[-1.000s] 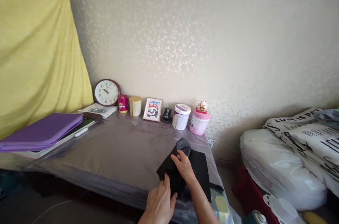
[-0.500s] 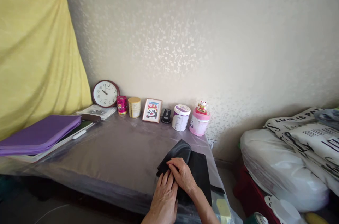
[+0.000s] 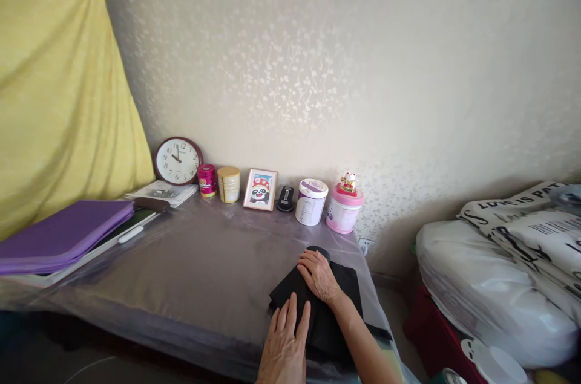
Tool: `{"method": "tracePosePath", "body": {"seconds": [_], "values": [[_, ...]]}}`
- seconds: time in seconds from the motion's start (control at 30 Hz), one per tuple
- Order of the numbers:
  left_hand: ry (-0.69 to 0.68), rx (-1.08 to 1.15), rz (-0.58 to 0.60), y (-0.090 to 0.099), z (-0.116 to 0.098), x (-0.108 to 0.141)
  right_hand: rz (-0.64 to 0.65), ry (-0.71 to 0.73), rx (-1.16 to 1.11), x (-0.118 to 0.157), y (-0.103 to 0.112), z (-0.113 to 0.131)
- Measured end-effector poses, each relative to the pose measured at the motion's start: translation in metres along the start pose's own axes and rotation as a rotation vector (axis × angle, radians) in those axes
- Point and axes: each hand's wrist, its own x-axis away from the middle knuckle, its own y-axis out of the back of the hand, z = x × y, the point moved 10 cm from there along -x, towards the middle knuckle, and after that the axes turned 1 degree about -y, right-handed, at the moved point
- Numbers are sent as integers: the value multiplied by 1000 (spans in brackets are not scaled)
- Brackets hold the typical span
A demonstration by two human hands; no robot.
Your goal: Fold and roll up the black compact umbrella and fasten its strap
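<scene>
A folded black cloth (image 3: 331,323) lies at the front right corner of the table; its exact kind is not clear. My left hand (image 3: 285,332) rests on its near left part with the fingers stretched and a little apart. Farther up, my right hand (image 3: 319,275) lies flat across the cloth's upper fold, fingers extended toward the left. Part of the fold is hidden under that palm. A narrow dark strip (image 3: 377,332) sticks out to the right, past my right forearm.
Along the wall stand a clock (image 3: 178,160), a pink can (image 3: 207,181), a yellow-lidded jar (image 3: 229,184), a panda picture (image 3: 260,189), a white tub (image 3: 311,202) and a pink-lidded tub (image 3: 344,210). Purple folders (image 3: 68,233) lie left. A white bag (image 3: 481,287) bulges beyond the table's right edge.
My right hand has moved from beside the left fingers up onto the cloth's far fold, which now lies flatter. My left hand's fingers have spread slightly.
</scene>
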Motion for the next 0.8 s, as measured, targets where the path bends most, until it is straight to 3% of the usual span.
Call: {"method": "tracePosePath", "body": {"seconds": [0.27, 0.47, 0.6, 0.73, 0.8], "values": [[126, -22, 48, 3, 4, 4, 88, -161, 116, -26, -9, -42], [147, -73, -32, 5, 4, 6, -32, -390, 166, -19, 7, -78], [147, -93, -106, 10, 4, 10, -174, -541, 193, 17, 48, -99], [146, -110, -170, 16, 2, 14, -274, -695, 149, 81, 83, -111], [152, -110, -177, 18, 1, 15, -289, -786, 63, 114, 88, -112]]}}
